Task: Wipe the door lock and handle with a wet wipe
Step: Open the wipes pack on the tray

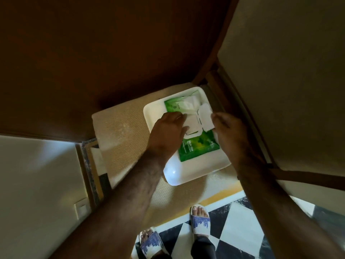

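Door panel, dark brown wood, fills the upper left of the view; neither lock nor handle is visible on it. Wall surfaces, cream-coloured, flank the door frame on the right. Floor, tiled in black and white, shows at the bottom, with two feet in blue-and-white slippers standing on it. Stool seat, covered in beige woven fabric, stands in front of the door and carries a white tray toward its far right corner. Wipe pack, green, lies flat inside the tray, close to the tray's right edge. Pack lid, white, is flipped open toward the right. Left hand rests on the pack, fingers loosely spread at the dispensing opening, gripping nothing visible. Right hand holds the outer edge of the open lid between its fingertips.
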A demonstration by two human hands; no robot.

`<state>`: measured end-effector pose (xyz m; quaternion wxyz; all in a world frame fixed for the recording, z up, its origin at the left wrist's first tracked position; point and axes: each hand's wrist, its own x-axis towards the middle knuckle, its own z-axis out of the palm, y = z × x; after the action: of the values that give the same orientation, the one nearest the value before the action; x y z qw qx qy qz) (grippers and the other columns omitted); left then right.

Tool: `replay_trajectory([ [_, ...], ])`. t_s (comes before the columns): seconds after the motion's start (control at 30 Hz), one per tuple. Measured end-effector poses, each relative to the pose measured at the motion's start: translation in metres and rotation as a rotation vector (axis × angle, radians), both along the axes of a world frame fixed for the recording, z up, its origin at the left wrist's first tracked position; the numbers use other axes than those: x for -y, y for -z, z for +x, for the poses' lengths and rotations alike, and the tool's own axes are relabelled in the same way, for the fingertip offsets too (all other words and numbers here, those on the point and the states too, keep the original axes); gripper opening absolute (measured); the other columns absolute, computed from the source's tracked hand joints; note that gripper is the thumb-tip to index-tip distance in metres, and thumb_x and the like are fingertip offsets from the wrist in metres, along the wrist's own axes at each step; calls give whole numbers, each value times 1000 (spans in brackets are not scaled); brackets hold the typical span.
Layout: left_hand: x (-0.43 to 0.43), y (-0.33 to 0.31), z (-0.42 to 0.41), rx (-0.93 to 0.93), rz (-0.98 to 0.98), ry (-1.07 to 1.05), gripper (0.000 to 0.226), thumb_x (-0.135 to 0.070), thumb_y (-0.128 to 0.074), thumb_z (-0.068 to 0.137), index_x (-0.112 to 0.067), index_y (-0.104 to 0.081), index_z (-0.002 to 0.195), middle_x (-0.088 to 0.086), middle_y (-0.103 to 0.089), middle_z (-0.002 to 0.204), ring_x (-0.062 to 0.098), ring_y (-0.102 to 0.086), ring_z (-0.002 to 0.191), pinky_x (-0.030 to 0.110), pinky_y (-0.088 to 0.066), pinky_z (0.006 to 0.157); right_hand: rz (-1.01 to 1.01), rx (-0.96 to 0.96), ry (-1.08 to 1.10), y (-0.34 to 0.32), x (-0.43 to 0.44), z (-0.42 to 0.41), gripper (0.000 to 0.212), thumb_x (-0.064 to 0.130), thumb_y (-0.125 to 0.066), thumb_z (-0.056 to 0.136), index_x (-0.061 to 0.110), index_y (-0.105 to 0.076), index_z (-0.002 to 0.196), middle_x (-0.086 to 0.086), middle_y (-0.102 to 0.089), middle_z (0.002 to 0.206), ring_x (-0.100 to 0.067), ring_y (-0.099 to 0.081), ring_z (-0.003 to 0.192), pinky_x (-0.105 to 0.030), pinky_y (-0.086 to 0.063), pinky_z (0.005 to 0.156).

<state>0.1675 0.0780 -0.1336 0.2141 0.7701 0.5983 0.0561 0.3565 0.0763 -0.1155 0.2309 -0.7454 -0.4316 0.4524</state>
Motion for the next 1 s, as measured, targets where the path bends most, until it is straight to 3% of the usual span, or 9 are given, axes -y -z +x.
replay_trajectory([
  [0.13,-13,10,19,-290,-23,89,51,-41,-49,104,-13,-53,147,10,-56,145,33,-47,135,46,-40,101,37,29,-56,-5,1,0,39,47,-54,105,30,-72,134,11,-72,110,-12,-71,104,-33,-62,84],
  [0.23,-13,11,28,-319,-16,6,46,-41,-56,101,-16,-60,140,9,-61,137,32,-50,130,47,-40,97,51,47,-75,-4,2,1,39,43,-53,108,27,-71,138,6,-75,120,-10,-66,105,-33,-59,90],
  [0.37,-20,8,33,29,-195,-364,31,-34,-78,87,-23,-72,115,2,-73,118,26,-64,114,42,-49,98,66,47,-92,-11,3,-3,40,41,-53,108,24,-71,140,-2,-77,128,-17,-71,112,-36,-59,91],
  [0.43,-25,4,30,257,-343,-549,20,-27,-85,81,-28,-73,97,-2,-77,109,17,-71,94,26,-56,85,84,53,-108,-13,3,-7,38,39,-56,107,22,-73,137,-5,-78,126,-20,-72,113,-42,-62,94],
  [0.5,-27,-1,20,431,-361,-705,18,-21,-86,80,-26,-72,88,0,-79,100,11,-70,78,12,-53,71,116,66,-144,-13,4,-13,36,36,-60,106,20,-74,135,-6,-79,125,-20,-74,111,-43,-64,93],
  [0.6,-18,-14,-5,905,-283,-1032,26,-3,-85,80,-19,-65,85,4,-70,86,23,-70,83,33,-60,77,207,118,-269,-14,9,-24,35,28,-64,104,15,-75,135,-6,-76,128,-19,-74,109,-36,-63,92],
  [0.67,-8,-22,-24,1205,-194,-1127,35,6,-81,83,-19,-56,89,5,-64,90,22,-70,81,32,-62,71,217,192,-401,-9,13,-34,37,26,-65,104,12,-72,138,-8,-73,135,-23,-72,116,-35,-60,98],
  [0.8,10,-29,-48,1276,-146,-1089,31,8,-75,88,-17,-56,85,5,-62,87,16,-68,81,27,-63,73,116,546,-678,5,21,-48,44,34,-57,105,14,-66,142,-6,-55,156,-29,-50,143,-42,-44,119],
  [1.0,30,-37,-64,1390,-227,-1045,14,6,-70,92,-7,-73,95,8,-74,92,15,-72,81,28,-63,78,42,796,-771,0,31,-70,53,40,-52,106,11,-58,149,-11,-46,162,-35,-44,147,-48,-40,119],
])
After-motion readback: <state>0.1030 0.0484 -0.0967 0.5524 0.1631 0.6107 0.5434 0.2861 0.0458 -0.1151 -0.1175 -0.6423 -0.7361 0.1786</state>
